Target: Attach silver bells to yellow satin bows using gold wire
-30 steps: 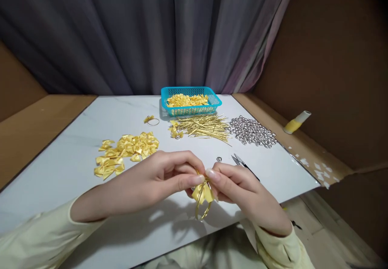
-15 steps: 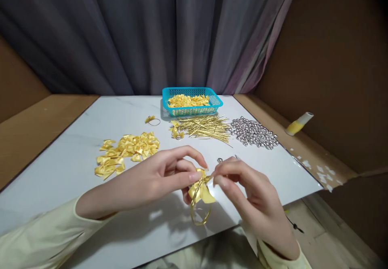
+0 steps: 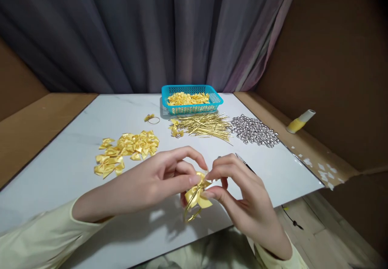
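Between my hands, over the front of the white table, is a shiny yellow ribbon bow (image 3: 198,196) with a loop of gold wire (image 3: 191,216) hanging below it. My left hand (image 3: 169,176) pinches the bow's upper left between thumb and fingers. At the bow's right side, my right hand (image 3: 242,192) has its thumb and fingertips closed on the bow's edge near the middle. The fingers partly cover the knot. Behind my right hand lies a thin dark pointed tool (image 3: 246,163), mostly hidden.
A pile of yellow bows (image 3: 130,149) lies left. Gold wire ties (image 3: 206,126) and silver heart-shaped beads (image 3: 254,131) spread farther back, before a blue basket (image 3: 216,105) of yellow bows. A bow with a wire ring (image 3: 153,119) lies apart. A yellow-and-white tube (image 3: 300,122) stands right.
My right hand has moved left and now touches the bow. The bow and its wire loop have tilted, with the loop swinging slightly left.
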Available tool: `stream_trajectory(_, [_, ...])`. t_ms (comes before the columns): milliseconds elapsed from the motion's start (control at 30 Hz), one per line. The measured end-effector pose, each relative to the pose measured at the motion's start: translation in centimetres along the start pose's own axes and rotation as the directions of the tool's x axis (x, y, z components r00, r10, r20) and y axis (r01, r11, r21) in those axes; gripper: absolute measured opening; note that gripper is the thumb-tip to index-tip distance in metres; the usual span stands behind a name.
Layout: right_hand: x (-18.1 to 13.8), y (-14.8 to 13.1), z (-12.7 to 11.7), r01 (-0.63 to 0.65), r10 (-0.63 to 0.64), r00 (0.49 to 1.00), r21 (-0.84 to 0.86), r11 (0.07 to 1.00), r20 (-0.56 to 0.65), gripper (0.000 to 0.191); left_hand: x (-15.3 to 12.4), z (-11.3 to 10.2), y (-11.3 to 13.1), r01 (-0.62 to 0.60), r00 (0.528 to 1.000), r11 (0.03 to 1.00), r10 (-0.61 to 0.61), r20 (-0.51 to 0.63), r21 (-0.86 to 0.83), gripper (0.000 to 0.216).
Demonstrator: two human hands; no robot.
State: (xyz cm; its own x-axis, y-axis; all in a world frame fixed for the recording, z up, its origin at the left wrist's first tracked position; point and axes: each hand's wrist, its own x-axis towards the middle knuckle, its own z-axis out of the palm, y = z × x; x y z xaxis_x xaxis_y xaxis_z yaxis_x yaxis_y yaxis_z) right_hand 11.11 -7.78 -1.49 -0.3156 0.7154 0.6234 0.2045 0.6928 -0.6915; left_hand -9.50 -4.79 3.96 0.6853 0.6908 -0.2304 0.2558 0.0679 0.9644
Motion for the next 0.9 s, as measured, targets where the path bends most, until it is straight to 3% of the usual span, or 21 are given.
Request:
stream_trajectory(467, [0.2,0.1,-0.7,-0.049,0.044,0.990,0.031,0.998,0.134,0.012,0.1,0.7,0.2,-0.039,0.995,0.972,0.058,-0.078,0.233,0.005])
stream_trajectory(733, [0.2,-0.3,-2.1,-0.130,0.117,0.941,0.020,0.991,0.317,0.015,0.2,0.5,-0.1,-0.080,0.985,0.891,0.140,-0.101,0.447,0.010])
stream_trajectory(900, [0.3,-0.3,-1.7,-0.053,0.065,0.966,-0.056,0.997,0.249,0.020,0.1,0.6,0.3,-0.110,0.982,0.827,0.177,-0.071,0.551,0.017])
